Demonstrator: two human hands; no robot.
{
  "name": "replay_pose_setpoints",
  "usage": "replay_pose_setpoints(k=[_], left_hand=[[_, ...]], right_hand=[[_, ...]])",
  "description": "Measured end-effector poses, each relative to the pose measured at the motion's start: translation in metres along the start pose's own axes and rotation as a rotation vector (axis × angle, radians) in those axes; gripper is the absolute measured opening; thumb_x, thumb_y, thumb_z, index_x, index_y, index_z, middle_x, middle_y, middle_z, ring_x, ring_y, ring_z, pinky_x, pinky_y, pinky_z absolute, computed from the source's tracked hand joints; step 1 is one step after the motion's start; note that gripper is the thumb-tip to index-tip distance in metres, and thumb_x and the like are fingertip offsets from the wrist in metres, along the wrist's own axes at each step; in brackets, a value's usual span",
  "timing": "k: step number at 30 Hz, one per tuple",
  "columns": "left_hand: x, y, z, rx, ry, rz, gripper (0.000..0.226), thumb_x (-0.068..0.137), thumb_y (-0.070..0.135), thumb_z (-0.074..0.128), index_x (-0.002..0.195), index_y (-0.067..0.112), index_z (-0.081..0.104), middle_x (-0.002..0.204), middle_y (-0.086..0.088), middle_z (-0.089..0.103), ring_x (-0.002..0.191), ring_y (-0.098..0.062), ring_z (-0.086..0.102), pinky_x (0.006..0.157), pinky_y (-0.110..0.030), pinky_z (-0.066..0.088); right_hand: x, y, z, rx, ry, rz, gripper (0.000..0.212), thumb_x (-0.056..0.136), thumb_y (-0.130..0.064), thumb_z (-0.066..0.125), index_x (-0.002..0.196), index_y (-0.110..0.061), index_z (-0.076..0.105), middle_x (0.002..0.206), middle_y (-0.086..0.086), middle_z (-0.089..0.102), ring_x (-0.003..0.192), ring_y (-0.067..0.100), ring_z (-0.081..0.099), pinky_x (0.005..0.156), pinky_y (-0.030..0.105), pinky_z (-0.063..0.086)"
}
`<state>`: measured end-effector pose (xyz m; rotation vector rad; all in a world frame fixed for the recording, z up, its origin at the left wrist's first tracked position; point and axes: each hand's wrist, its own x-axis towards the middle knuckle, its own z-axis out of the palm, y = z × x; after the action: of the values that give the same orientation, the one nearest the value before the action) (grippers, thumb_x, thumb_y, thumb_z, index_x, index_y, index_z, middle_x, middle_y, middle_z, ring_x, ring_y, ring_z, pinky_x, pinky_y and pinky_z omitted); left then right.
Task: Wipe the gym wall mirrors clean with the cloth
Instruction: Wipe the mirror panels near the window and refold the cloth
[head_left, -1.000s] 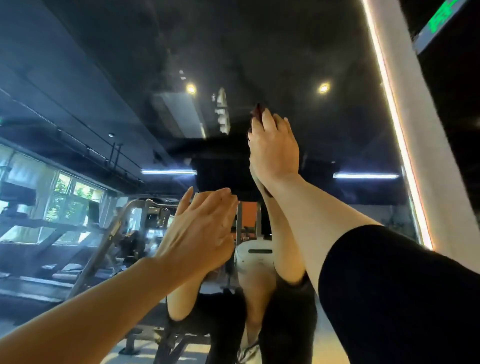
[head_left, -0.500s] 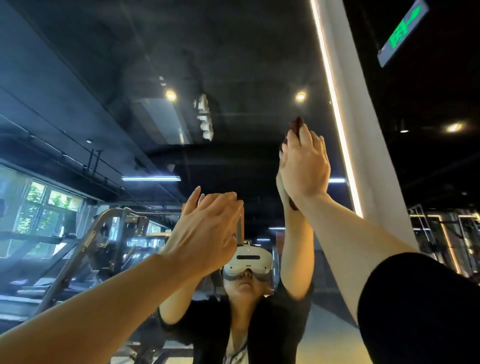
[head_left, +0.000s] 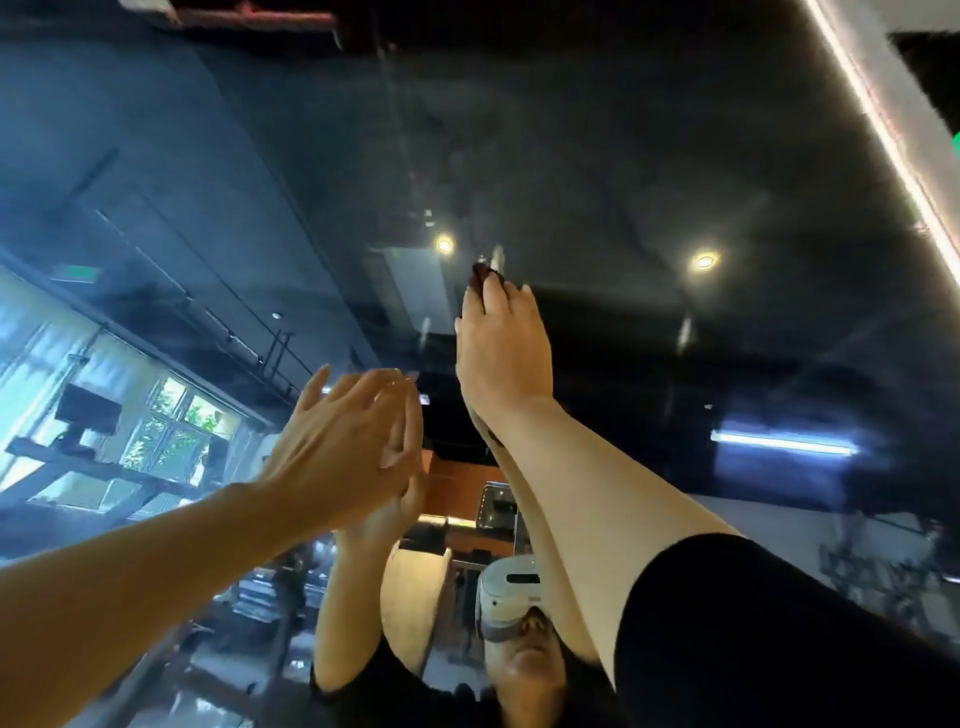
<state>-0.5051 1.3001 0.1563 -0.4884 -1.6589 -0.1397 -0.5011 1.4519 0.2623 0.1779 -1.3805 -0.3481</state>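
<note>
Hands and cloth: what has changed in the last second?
The right hand swept the dark cloth right toward the lit strip, then back left across the mirror. The left hand stayed flat against the glass, fingers straight. The cloth stayed pressed under the right fingers.

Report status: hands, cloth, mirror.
Right hand presses dark red cloth high on wall mirror. Left hand flat, open, against glass. Nothing obstructing.

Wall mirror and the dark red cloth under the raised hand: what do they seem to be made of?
Wall mirror: glass, glossy, since it reflects the ceiling lights and the person's arms; faint smears show. Cloth: looks like soft fabric, bunched under the right hand; too little shows to tell the weave.
</note>
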Motion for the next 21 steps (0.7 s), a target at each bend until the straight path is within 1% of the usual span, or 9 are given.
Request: replay_pose_setpoints(k=[2, 5, 6, 8, 10, 12, 14, 18, 21], left_hand=[[-0.002, -0.025, -0.004, -0.005, -0.015, -0.057, 0.060, 0.081, 0.050, 0.046, 0.123, 0.013, 0.067, 0.129, -0.007, 0.066, 0.114, -0.033, 0.063, 0.101, -0.064, 0.043], [-0.003, -0.052, -0.010, -0.009, 0.004, -0.151, 0.051, 0.082, 0.040, 0.068, 0.124, 0.010, 0.067, 0.131, -0.012, 0.064, 0.117, -0.038, 0.060, 0.104, -0.064, 0.039], [-0.003, -0.060, -0.010, -0.001, 0.011, -0.163, 0.051, 0.082, 0.040, 0.069, 0.122, 0.009, 0.068, 0.131, -0.013, 0.064, 0.117, -0.040, 0.060, 0.103, -0.065, 0.039], [-0.004, -0.072, -0.010, 0.015, -0.002, -0.167, 0.057, 0.076, 0.044, 0.061, 0.119, 0.006, 0.070, 0.126, -0.016, 0.067, 0.113, -0.042, 0.063, 0.099, -0.067, 0.043], [-0.003, -0.075, -0.010, 0.037, -0.032, -0.151, 0.063, 0.075, 0.047, 0.056, 0.122, 0.007, 0.068, 0.128, -0.014, 0.066, 0.114, -0.040, 0.063, 0.100, -0.066, 0.043], [0.004, -0.067, -0.013, 0.027, -0.036, -0.124, 0.067, 0.077, 0.050, 0.052, 0.130, 0.011, 0.064, 0.135, -0.010, 0.063, 0.121, -0.036, 0.060, 0.106, -0.063, 0.039], [0.014, -0.054, -0.014, 0.016, -0.036, -0.094, 0.071, 0.078, 0.053, 0.047, 0.138, 0.015, 0.058, 0.144, -0.004, 0.056, 0.130, -0.030, 0.053, 0.112, -0.059, 0.033], [0.039, -0.014, -0.011, -0.020, -0.037, 0.002, 0.069, 0.081, 0.053, 0.039, 0.142, 0.022, 0.053, 0.150, 0.005, 0.049, 0.139, -0.020, 0.043, 0.119, -0.052, 0.025], [0.060, 0.026, -0.007, -0.027, -0.051, 0.059, 0.067, 0.085, 0.053, 0.032, 0.145, 0.028, 0.047, 0.152, 0.009, 0.045, 0.142, -0.016, 0.036, 0.122, -0.049, 0.018]], right_hand=[[0.010, -0.033, 0.010, -0.036, -0.024, -0.075, 0.050, 0.105, -0.024, 0.046, 0.149, -0.003, 0.040, 0.145, 0.019, 0.049, 0.132, 0.033, 0.048, 0.118, 0.043, 0.033], [0.022, -0.077, 0.022, -0.044, -0.044, -0.193, 0.055, 0.106, -0.027, 0.042, 0.154, -0.003, 0.030, 0.152, 0.018, 0.043, 0.138, 0.032, 0.043, 0.121, 0.043, 0.028], [0.026, -0.086, 0.024, -0.026, -0.048, -0.212, 0.053, 0.107, -0.027, 0.041, 0.153, -0.004, 0.032, 0.152, 0.017, 0.043, 0.139, 0.031, 0.042, 0.121, 0.043, 0.027], [0.033, -0.094, 0.026, 0.028, -0.054, -0.212, 0.045, 0.107, -0.023, 0.041, 0.148, -0.005, 0.043, 0.149, 0.014, 0.048, 0.138, 0.030, 0.043, 0.121, 0.042, 0.028], [0.039, -0.092, 0.026, 0.093, -0.068, -0.200, 0.037, 0.106, -0.019, 0.044, 0.138, -0.006, 0.055, 0.143, 0.012, 0.054, 0.133, 0.029, 0.048, 0.117, 0.039, 0.032], [0.044, -0.082, 0.022, 0.119, -0.072, -0.192, 0.032, 0.105, -0.018, 0.045, 0.131, -0.008, 0.061, 0.137, 0.009, 0.058, 0.127, 0.028, 0.051, 0.111, 0.038, 0.035], [0.053, -0.062, 0.017, 0.096, -0.069, -0.166, 0.031, 0.104, -0.016, 0.044, 0.129, -0.009, 0.061, 0.135, 0.008, 0.057, 0.126, 0.027, 0.051, 0.109, 0.037, 0.036], [0.067, 0.009, 0.008, 0.025, -0.053, -0.028, 0.033, 0.099, -0.015, 0.048, 0.130, -0.010, 0.059, 0.135, 0.009, 0.055, 0.129, 0.027, 0.049, 0.117, 0.042, 0.030], [0.068, 0.065, 0.001, -0.018, -0.022, 0.075, 0.030, 0.100, -0.017, 0.050, 0.126, -0.009, 0.062, 0.134, 0.011, 0.056, 0.129, 0.028, 0.050, 0.117, 0.043, 0.030]])
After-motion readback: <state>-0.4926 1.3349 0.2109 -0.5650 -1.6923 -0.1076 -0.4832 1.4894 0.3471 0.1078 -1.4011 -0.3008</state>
